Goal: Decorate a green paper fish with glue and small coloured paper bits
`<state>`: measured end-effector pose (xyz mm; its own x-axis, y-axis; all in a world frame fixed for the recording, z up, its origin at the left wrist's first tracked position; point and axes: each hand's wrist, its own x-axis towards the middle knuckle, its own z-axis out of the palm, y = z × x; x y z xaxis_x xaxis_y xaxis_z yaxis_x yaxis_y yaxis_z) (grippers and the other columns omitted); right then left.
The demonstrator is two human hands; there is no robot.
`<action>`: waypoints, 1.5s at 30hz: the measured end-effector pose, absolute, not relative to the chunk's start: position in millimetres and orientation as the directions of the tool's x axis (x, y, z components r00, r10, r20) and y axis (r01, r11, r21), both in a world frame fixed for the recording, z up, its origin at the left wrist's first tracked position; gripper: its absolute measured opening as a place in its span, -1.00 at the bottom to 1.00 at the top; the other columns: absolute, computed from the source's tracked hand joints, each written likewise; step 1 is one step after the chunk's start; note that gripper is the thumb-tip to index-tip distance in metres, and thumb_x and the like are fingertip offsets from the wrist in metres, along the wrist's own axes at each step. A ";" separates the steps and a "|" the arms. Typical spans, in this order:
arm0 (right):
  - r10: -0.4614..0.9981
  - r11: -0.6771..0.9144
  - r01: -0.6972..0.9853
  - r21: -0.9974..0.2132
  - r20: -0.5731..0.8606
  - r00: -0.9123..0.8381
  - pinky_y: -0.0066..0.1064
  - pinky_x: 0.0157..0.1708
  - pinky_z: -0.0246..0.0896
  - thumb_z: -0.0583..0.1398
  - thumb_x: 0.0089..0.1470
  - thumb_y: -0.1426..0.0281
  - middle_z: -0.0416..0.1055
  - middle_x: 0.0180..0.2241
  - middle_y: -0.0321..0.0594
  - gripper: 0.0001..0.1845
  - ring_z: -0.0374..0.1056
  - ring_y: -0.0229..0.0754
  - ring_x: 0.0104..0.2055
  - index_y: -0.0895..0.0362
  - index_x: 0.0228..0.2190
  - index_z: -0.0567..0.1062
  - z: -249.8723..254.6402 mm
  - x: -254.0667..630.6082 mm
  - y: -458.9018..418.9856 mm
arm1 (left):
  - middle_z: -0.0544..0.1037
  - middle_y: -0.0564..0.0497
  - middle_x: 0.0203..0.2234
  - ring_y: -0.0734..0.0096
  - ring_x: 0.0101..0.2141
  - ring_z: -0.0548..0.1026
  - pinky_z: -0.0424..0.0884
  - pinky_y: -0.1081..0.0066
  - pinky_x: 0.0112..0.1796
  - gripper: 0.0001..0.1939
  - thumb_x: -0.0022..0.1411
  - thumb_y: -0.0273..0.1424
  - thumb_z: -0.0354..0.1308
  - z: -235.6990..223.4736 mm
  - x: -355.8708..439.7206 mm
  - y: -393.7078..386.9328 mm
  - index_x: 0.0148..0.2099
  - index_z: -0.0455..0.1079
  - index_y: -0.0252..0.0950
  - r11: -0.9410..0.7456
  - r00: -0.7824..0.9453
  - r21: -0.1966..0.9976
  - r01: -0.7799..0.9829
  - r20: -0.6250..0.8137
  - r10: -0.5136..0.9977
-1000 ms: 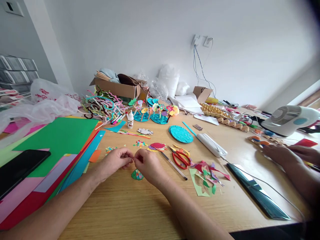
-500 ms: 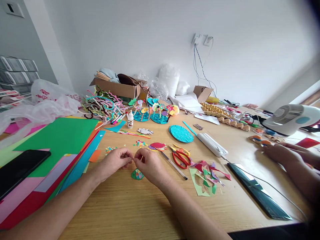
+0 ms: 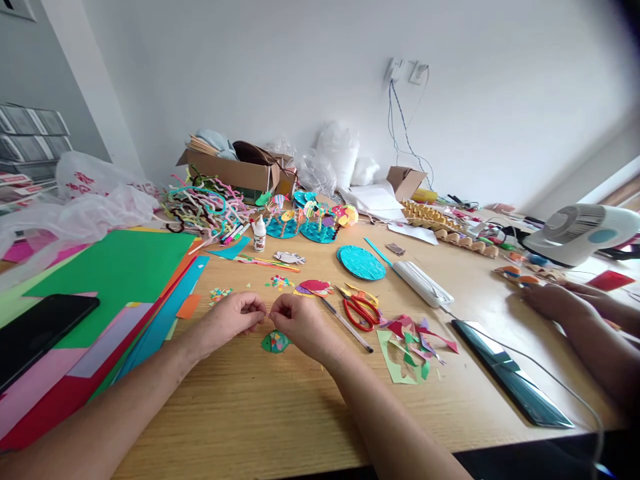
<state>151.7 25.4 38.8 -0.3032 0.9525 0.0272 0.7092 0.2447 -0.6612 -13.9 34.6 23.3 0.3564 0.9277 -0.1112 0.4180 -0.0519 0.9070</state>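
My left hand [image 3: 241, 315] and my right hand [image 3: 299, 321] face each other over the table, thumbs and fingertips pinched, a small gap between them. Whatever is between the fingertips is too small to make out. Just below them lies a green paper fish [image 3: 275, 342] with coloured bits stuck on it. Small piles of paper confetti [image 3: 281, 282] lie beyond my hands. To the right of these are red and purple paper cutouts [image 3: 315, 287], a pen [image 3: 347, 325] and red-handled scissors [image 3: 361, 313]. A white glue bottle [image 3: 259, 235] stands farther back.
Coloured paper sheets [image 3: 120, 267] and a black phone [image 3: 45, 333] lie at left. Rightward are paper scraps [image 3: 397, 363], blue discs [image 3: 361, 262], a white power strip [image 3: 423, 285], a dark glossy device [image 3: 515, 377] and a fan [image 3: 575, 230]. Another person's hands [image 3: 560, 310] work at far right.
The view has shifted slightly, so the table things sit a little higher and more to the left. Both my hands stay pinched close together above the fish, with only a slight movement of the fingers.
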 end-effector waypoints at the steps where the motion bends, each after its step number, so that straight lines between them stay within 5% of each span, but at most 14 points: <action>1: 0.950 0.239 0.715 -0.657 0.008 -0.311 -0.58 -0.55 0.00 0.18 0.01 0.54 0.41 -0.54 -0.34 -0.90 0.22 -0.36 -0.51 0.20 -0.45 0.52 41.6 154.0 24.6 | 0.33 0.13 -0.65 0.40 -0.57 0.31 0.18 0.46 -0.55 -0.74 -0.06 -0.16 0.06 23.4 -14.3 34.6 -0.42 0.33 -0.25 -0.060 0.358 0.902 0.428 -0.108 0.927; 23: 0.852 0.401 0.851 -0.340 -0.204 -0.483 -0.50 -0.53 -0.03 0.19 0.03 0.46 0.55 -0.41 -0.19 -0.85 0.33 -0.25 -0.43 0.17 -0.42 0.59 53.2 168.6 17.9 | 0.36 0.12 -0.60 0.37 -0.50 0.32 0.15 0.48 -0.48 -0.82 0.06 -0.25 0.06 23.8 -18.7 30.5 -0.48 0.36 -0.23 -0.277 0.552 0.776 0.567 -0.108 0.827; 45: 0.814 0.453 0.855 -0.253 -0.273 -0.512 -0.49 -0.53 -0.05 0.15 0.03 0.42 0.56 -0.36 -0.18 -0.80 0.37 -0.24 -0.38 0.14 -0.36 0.59 54.9 165.9 21.3 | 0.44 0.10 -0.53 0.37 -0.44 0.38 0.22 0.49 -0.42 -0.83 0.07 -0.30 0.02 21.8 -19.4 30.8 -0.40 0.39 -0.25 -0.291 0.576 0.748 0.597 -0.147 0.804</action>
